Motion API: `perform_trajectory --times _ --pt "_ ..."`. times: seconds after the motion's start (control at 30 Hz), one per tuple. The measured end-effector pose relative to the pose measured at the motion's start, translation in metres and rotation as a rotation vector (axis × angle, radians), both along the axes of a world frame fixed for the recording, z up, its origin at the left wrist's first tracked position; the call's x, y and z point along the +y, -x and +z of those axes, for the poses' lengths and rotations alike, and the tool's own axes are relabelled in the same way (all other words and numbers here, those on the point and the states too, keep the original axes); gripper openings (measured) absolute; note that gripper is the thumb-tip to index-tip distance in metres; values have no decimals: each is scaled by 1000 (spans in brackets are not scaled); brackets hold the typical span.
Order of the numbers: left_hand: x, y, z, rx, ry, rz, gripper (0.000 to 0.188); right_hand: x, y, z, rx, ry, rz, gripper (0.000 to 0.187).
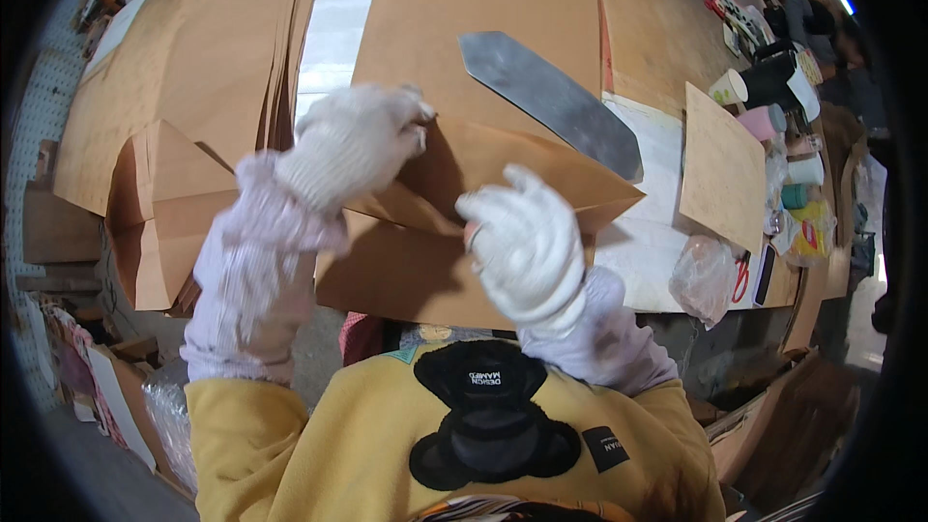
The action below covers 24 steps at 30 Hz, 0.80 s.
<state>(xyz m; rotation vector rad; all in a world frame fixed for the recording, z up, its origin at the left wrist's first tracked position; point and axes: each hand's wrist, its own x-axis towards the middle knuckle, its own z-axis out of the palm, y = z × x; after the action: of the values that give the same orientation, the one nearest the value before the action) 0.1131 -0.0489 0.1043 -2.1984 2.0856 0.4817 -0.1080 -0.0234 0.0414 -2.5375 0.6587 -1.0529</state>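
There were 2 white knit-gloved grips (360, 140) (527, 256), L & R; 2 part-opened brown paper bags (546, 164) (188, 188); 1 flat grey metal plate (551, 104) w/ pointed ends; 1 tan rect. wooden board (721, 172); 1 pr. red-handled scissors (741, 278); 1 slim dark rect. item (765, 275).

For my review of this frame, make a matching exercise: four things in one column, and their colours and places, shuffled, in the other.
Things
1. Metal plate
2. Scissors
3. Folded paper
4. Flat board

Colours and places
A. Brown, between the left hand and right hand, both white-gloved
B. Pale tan, on the right side of the table, behind the clear plastic bag
C. Grey, lying slantwise beyond the right hand
D. Red-handled, just right of the clear plastic bag

Pairs: 1-C, 2-D, 3-A, 4-B
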Motion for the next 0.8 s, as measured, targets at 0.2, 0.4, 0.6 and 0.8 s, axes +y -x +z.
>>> perform_trajectory --times 0.2,0.4,0.6,0.8 --pt "0 14 -61 -509 535 -286 23 34 56 -28 -122 -153 -29 50" --pt "128 41 -94 -38 26 -229 34 6 127 -113 -547 -959 -68 103" --pt "112 86 -110 475 -136 -214 40 7 136 -145 -776 -1131 38 102" --pt "36 121 -132 433 -202 -497 46 -24 131 -133 -771 -1107 170 94"
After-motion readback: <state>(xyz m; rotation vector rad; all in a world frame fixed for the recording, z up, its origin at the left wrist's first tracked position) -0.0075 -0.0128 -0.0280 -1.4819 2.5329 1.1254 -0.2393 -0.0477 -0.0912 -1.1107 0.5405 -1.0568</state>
